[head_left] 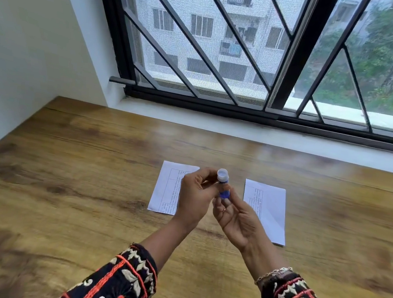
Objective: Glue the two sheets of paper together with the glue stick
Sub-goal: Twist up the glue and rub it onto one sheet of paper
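Observation:
A small blue glue stick (223,188) with a pale translucent cap is held upright above the table, between both hands. My left hand (194,198) grips its upper part near the cap. My right hand (234,215) pinches the blue base from below, palm turned up. Two white printed sheets lie flat on the wooden table (62,182), apart from each other. The left sheet (165,189) is partly hidden behind my left hand. The right sheet (269,210) lies just beyond my right hand.
A white wall (16,52) borders the table on the left. A white sill and a black-framed, barred window (227,53) run along the far edge. Patterned dark sleeves cover both forearms at the near edge.

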### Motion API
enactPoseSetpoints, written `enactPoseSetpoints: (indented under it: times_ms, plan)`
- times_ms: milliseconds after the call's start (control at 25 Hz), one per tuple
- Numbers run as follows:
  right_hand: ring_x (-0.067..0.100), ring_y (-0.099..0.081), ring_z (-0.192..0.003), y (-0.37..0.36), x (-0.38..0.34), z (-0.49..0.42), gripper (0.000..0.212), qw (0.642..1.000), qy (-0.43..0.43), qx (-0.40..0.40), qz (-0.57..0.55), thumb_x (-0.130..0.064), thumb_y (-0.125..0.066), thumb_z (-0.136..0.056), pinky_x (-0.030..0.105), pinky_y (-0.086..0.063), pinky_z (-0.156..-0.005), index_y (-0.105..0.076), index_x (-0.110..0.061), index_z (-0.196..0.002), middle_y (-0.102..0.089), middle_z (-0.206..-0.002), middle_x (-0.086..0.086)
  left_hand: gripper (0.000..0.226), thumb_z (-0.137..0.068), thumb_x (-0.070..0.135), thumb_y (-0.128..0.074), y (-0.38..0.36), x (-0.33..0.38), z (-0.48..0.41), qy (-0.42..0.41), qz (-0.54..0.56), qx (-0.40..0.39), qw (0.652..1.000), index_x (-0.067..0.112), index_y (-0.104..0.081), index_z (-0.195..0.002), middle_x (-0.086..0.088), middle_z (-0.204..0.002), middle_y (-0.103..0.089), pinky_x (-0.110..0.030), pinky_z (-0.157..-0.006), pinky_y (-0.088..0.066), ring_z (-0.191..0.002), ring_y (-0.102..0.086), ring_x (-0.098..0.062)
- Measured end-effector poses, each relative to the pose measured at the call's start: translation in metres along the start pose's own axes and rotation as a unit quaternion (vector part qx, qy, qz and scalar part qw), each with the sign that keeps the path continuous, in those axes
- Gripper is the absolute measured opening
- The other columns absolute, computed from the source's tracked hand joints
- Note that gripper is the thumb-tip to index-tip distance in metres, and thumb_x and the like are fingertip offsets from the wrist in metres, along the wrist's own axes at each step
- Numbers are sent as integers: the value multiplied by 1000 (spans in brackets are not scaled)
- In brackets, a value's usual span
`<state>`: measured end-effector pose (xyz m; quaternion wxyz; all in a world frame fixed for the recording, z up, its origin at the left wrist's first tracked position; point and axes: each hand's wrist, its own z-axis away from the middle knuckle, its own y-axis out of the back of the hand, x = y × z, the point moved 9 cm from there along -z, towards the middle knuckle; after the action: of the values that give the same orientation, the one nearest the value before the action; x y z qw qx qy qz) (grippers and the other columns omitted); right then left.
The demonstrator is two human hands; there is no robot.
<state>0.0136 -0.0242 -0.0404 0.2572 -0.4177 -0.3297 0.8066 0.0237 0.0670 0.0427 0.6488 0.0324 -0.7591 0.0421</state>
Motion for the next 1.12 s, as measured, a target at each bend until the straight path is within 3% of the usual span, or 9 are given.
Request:
enactPoseSetpoints:
  times_ms: [160, 280, 400, 560, 640, 800, 960, 1120]
  plan:
    - [3, -46, -40, -5, 2, 1, 20, 1000, 13, -21, -10, -29, -48, -82, 11, -40, -39, -57, -11, -82, -55, -50, -4, 18, -74, -3, -69, -1, 1, -1, -1, -4, -5, 1000, 15, -69, -79, -1, -73, -67, -20, -69, -53, -72, -63, -6]
    - [4, -37, -35, 0, 5, 0, 38, 1000, -6, 4, 23, -41, -39, -91, 12, -29, -34, -55, -14, -70, -45, -44, -5, 22, -75, -1, -69, -8, 2, 1, 0, 1, -43, 999, 21, -69, -79, 9, -73, -70, -20, -73, -53, -75, -65, -5]
    - [5, -36, -33, 2, 7, 1, 51, 998, -22, 21, 61, -48, -38, -91, 14, -31, -32, -54, -14, -56, -42, -42, -4, 24, -75, -1, -69, -9, 4, 1, -2, 6, -55, 998, 23, -69, -80, 14, -69, -71, -16, -70, -53, -74, -65, -3]
    - [7, -54, -44, -2, -1, 2, 28, 1000, 11, 10, 20, -33, -47, -86, 16, -48, -43, -60, -9, -79, -59, -54, 0, 20, -75, -6, -67, -1, 4, -3, -5, 14, -17, 1000, 13, -69, -82, 3, -74, -70, -16, -70, -53, -73, -65, -3]
    - [6, -53, -46, -5, -2, 3, 22, 1000, 27, -4, -2, -28, -50, -79, 14, -49, -46, -57, -8, -85, -59, -56, -1, 17, -75, -6, -67, -1, 6, -3, -8, 13, -17, 1000, 9, -68, -84, -4, -78, -68, -18, -72, -54, -75, -64, -5]
    - [4, -41, -39, -4, 4, 3, 29, 1000, 16, 5, 7, -37, -42, -87, 14, -39, -39, -55, -13, -77, -48, -46, -5, 17, -75, -3, -68, -7, 8, 0, -8, 13, -54, 998, 12, -68, -84, -5, -79, -69, -23, -75, -53, -78, -65, -9]
    - [5, -33, -34, -2, 7, 4, 39, 996, -12, 20, 85, -48, -50, -77, 15, -28, -33, -51, -16, -55, -40, -41, -5, 20, -74, -4, -69, -7, 7, 0, -4, 16, -65, 998, 13, -70, -84, 7, -76, -71, -23, -77, -54, -79, -66, -7]
    - [5, -43, -38, 2, 3, 6, 31, 996, 1, 36, 76, -41, -49, -84, 14, -37, -37, -59, -14, -72, -52, -47, -4, 23, -74, -5, -68, -1, 4, 0, 0, 19, -50, 999, 16, -70, -83, 5, -77, -71, -25, -76, -55, -79, -66, -8]
